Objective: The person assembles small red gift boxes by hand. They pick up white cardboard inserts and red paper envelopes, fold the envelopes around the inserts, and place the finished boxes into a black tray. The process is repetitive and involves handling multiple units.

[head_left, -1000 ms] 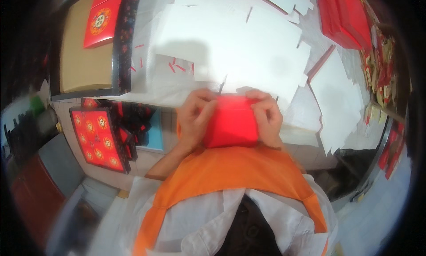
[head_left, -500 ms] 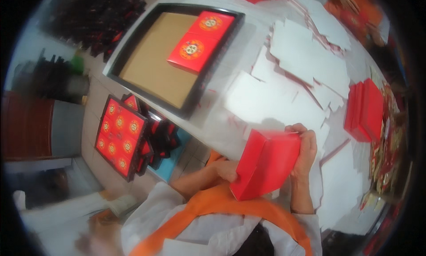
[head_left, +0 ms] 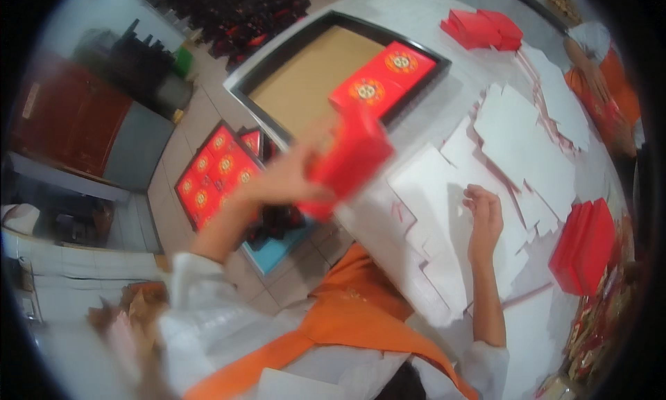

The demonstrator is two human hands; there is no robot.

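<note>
The left hand (head_left: 288, 181) is clamped on one blurred red cardboard box (head_left: 347, 161), raised over the tabletop's (head_left: 423, 15) left edge, its long axis running from lower left to upper right. The right hand (head_left: 483, 216) rests loosely open, fingers curled, on scattered white card sheets (head_left: 513, 133). Beyond, a black-framed tray (head_left: 305, 88) holds two red patterned boxes (head_left: 383, 77). Tiled floor lies left.

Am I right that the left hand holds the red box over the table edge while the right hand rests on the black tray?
Not quite. The left hand does hold the red box, but the right hand rests on the white cardboard sheets, not the black tray. The head view shows this.
</note>
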